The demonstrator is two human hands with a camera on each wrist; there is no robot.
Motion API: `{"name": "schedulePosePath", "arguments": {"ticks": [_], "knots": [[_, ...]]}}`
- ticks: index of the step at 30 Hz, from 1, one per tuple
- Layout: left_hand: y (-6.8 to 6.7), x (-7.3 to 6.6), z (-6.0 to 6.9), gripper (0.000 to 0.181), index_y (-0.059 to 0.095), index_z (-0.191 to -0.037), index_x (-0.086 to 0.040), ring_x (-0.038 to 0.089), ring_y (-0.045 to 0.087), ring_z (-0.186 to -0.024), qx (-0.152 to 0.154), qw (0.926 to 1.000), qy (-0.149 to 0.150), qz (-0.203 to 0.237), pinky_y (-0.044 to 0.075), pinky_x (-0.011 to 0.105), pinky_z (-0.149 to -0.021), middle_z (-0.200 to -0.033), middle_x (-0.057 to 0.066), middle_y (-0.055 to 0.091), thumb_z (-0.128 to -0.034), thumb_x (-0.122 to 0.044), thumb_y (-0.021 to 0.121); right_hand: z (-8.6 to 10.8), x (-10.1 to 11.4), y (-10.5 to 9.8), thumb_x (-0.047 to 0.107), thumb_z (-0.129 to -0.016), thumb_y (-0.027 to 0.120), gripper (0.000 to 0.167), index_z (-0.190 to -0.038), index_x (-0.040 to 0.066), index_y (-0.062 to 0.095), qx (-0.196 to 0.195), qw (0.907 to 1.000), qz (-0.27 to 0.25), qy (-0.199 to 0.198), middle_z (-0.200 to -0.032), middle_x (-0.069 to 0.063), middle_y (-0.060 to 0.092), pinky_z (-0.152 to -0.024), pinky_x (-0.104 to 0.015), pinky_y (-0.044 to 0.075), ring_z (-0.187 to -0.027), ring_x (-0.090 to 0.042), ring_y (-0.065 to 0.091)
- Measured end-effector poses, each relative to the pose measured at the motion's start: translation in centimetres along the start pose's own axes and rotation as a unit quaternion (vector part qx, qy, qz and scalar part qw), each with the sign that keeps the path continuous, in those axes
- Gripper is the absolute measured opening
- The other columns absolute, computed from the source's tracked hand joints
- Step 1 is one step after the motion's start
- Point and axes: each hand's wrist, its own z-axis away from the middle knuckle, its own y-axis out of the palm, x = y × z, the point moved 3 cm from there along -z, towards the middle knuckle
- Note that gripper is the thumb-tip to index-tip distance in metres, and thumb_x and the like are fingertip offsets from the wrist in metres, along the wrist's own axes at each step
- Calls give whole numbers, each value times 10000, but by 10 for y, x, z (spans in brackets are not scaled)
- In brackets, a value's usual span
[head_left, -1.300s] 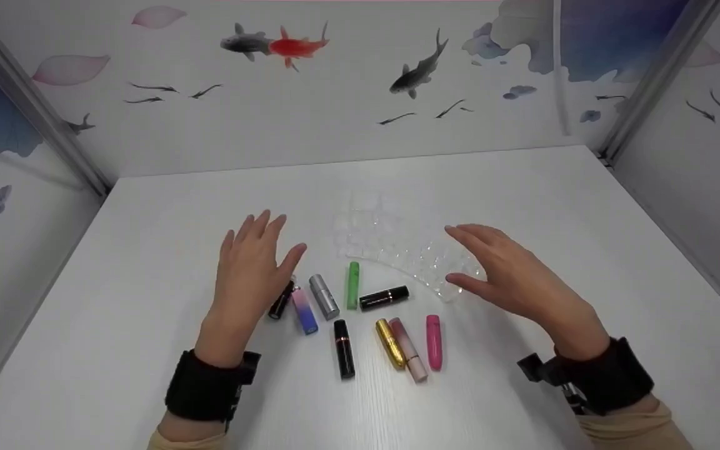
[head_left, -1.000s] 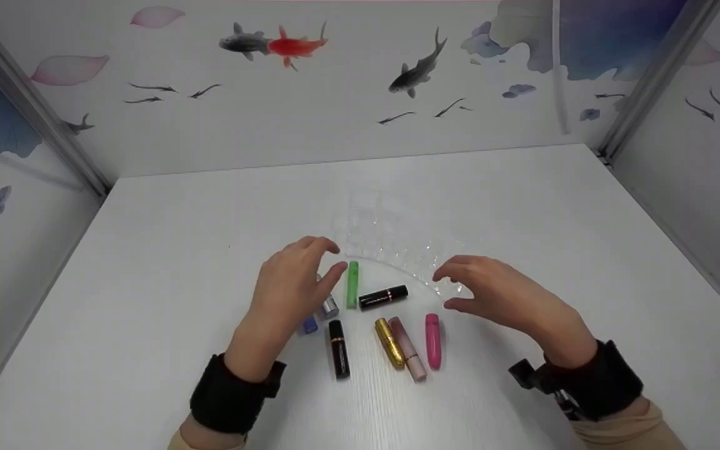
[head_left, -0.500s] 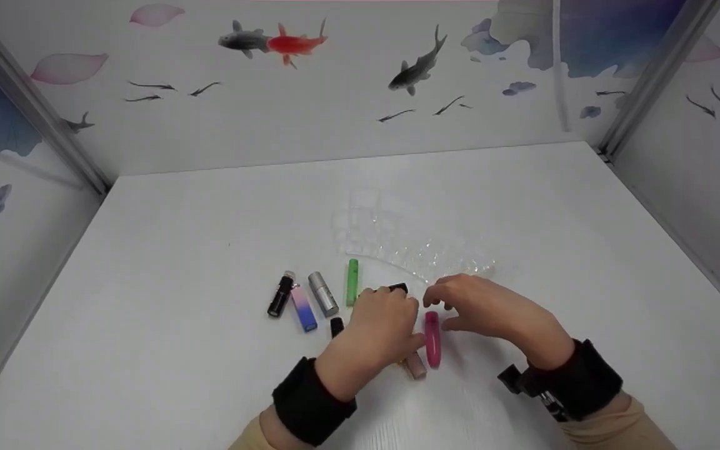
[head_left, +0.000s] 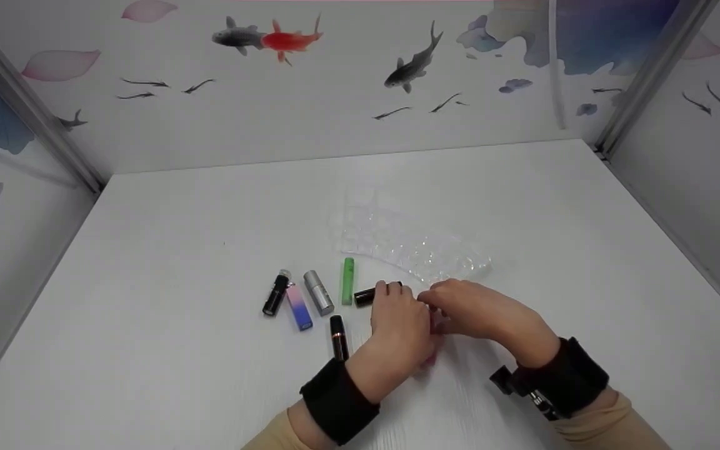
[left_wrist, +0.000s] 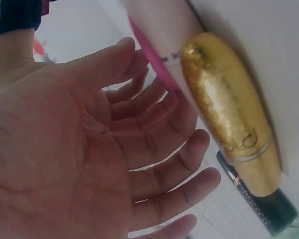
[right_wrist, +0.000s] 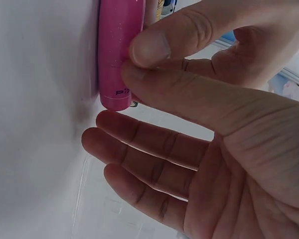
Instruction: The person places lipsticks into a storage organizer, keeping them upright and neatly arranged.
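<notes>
Glossy pink cylindrical plastic tube (right_wrist: pixel 117 35) lies on the white desk (head_left: pixel 179 312) beside a shiny gold bullet-shaped tube (left_wrist: pixel 224 99). The left hand (head_left: pixel 397 328) has just swung across to meet the right hand (head_left: pixel 491 315) there, apparently centring work on it; each grip is loosely spread, clasping nothing.

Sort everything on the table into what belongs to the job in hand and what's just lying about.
Seemingly in the job:
pink tube, left hand and right hand close by

Apparently just lying about:
gold tube, pale tube, green tube, silver tube, pink-and-blue tube, three black tubes, clear tray
</notes>
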Motion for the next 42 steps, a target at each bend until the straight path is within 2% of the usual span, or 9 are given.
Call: {"name": "schedulePosePath", "arguments": {"ticks": [8,14,18,21,26,31,36,38,42], "knots": [[4,-5,0,511,747,-1248,-202,220,602,-1150,-127,9992,322,-184,382,400,-1092,-1137,10,703,-996,-611,573,-2,-2,4,-4,-757,875,242,-795,80,651,-29,9998,141,-146,-711,34,575,-617,-248,433,-667,-91,497],[2,-5,0,436,760,-1204,-169,215,617,-1131,-288,9985,434,-176,399,391,-1084,-1101,6,697,-984,-526,645,-3,-6,5,-81,-790,769,207,-775,78,639,-40,10000,44,18,-677,60,518,-602,-248,392,-649,-79,423],[-2,1,-2,393,769,-1104,-154,197,639,-1041,-709,9972,249,38,450,363,-1003,-1002,0,688,-974,-512,673,-2,-9,2,-120,-808,726,231,-770,81,618,-178,9998,14,-28,-673,63,503,-604,-253,404,-646,-80,425],[-6,9,-4,319,753,-1017,-157,185,665,-915,-1267,9911,49,403,504,333,-858,-913,-4,691,-972,-469,705,-1,-11,-1,-133,-816,743,267,-780,97,609,-370,9993,20,-11,-693,62,526,-619,-259,428,-662,-87,459],[-16,24,-4,230,720,-996,-159,191,677,-789,-2231,9678,-56,1165,532,305,-657,-843,2,710,-951,-377,779,0,-14,-9,-96,-853,760,262,-840,103,590,-940,9954,201,-9,-740,36,582,-615,-280,460,-669,-121,517],[-20,35,-7,258,670,-1061,-142,188,666,-786,-3115,9333,4,1787,549,281,-625,-850,5,706,-929,-304,820,4,-16,-19,-27,-891,781,233,-908,79,574,-1589,9865,402,42,-750,16,605,-585,-300,463,-643,-147,533],[-18,40,-12,300,644,-1171,-137,190,671,-814,-3650,8949,197,2561,569,267,-643,-900,15,722,-945,-244,808,5,-16,-24,19,-918,781,241,-1009,50,560,-1981,9788,486,192,-738,-16,619,-557,-299,482,-625,-161,578],[-17,41,-12,299,655,-1206,-142,189,682,-844,-3795,8845,270,2702,585,263,-678,-945,21,734,-958,-233,795,4,-16,-25,29,-923,783,259,-1040,45,552,-2139,9753,500,244,-751,-33,638,-568,-320,513,-638,-189,620],[-18,42,-13,277,684,-1239,-161,179,698,-858,-4005,8710,366,2820,595,252,-702,-995,23,747,-982,-219,766,4,-15,-28,28,-924,786,245,-1040,28,570,-2426,9685,488,290,-806,-59,663,-624,-365,549,-704,-245,662]]}}
